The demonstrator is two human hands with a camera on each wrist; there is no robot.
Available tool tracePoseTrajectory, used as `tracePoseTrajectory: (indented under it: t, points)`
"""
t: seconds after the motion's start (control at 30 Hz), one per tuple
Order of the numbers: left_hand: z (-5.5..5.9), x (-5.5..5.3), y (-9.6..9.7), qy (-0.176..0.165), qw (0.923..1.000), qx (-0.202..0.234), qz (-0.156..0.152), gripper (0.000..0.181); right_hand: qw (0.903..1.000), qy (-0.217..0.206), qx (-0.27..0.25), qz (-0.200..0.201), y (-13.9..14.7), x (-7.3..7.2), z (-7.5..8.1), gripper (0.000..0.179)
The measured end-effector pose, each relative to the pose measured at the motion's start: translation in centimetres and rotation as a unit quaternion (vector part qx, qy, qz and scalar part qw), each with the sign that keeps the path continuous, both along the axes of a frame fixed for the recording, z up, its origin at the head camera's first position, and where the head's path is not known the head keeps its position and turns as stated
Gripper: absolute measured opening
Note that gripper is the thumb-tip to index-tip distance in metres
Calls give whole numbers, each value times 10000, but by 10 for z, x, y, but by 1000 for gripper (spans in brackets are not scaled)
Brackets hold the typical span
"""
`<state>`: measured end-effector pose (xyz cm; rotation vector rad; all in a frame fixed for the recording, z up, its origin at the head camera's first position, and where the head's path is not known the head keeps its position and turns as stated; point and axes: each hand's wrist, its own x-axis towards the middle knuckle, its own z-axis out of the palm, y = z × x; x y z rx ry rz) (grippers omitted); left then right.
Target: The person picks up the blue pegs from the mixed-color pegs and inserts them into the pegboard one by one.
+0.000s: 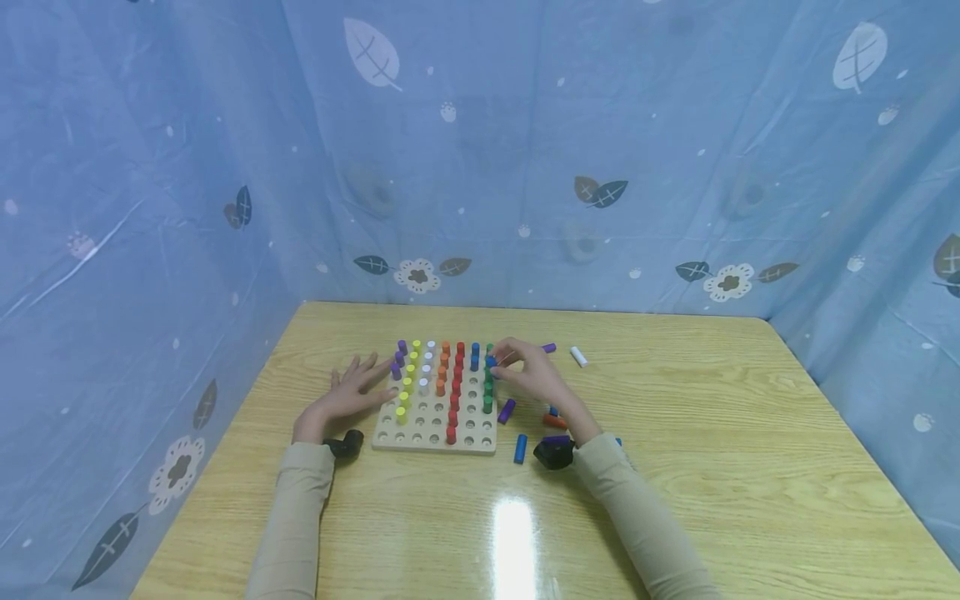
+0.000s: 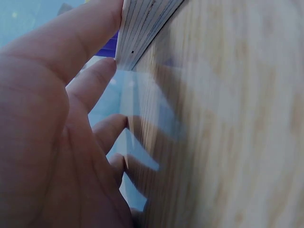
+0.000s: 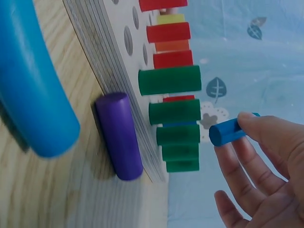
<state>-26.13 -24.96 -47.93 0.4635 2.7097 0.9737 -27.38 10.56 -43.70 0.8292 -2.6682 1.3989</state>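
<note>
A wooden pegboard (image 1: 427, 443) stands on the table with columns of purple, yellow, white, orange, red, blue and green pegs in its holes. My right hand (image 1: 534, 375) is over the board's right side, pinching a blue peg (image 3: 228, 131) between thumb and fingers. In the right wrist view that peg is held above the tops of the green pegs (image 3: 175, 111), apart from them. With fingers spread, my left hand (image 1: 348, 396) rests at the board's left edge. Its thumb and a fingertip touch the board's side (image 2: 142, 28) in the left wrist view.
Loose pegs lie right of the board: a purple peg (image 1: 507, 411), a blue peg (image 1: 521, 448), an orange-red peg (image 1: 555, 422), a white peg (image 1: 579, 357) and others near my right forearm. A blue curtain (image 1: 525, 167) hangs behind the table (image 1: 712, 433).
</note>
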Motion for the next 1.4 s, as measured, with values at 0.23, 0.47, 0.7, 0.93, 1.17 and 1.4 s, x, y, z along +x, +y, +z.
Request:
tracePoseTrajectory:
  t: [0.23,0.47,0.7,0.93,1.17,1.4]
  points:
    - [0,0,0,0,10000,4,-18,71,9997,-124,-143,-133,-9,0,-1,25]
    - [1,-1,1,-46,10000,-28,9,72,9984,-405,-299,-259,-16,-2,-3,30]
    - [2,-2,-1,-69,10000,20,-8,71,9987,-336,-335,-204,-20,-5,-7,31]
    - [0,-3,-2,-105,9999,56,-26,72,9990,-255,-318,-156,-22,-9,-11,28]
    - [-2,-4,-2,-83,9999,97,-16,71,9991,-204,-358,-101,-24,-12,-14,26]
    - [-1,-3,-1,-66,10000,24,-15,71,9985,-262,-475,-3,-26,-14,-19,22]
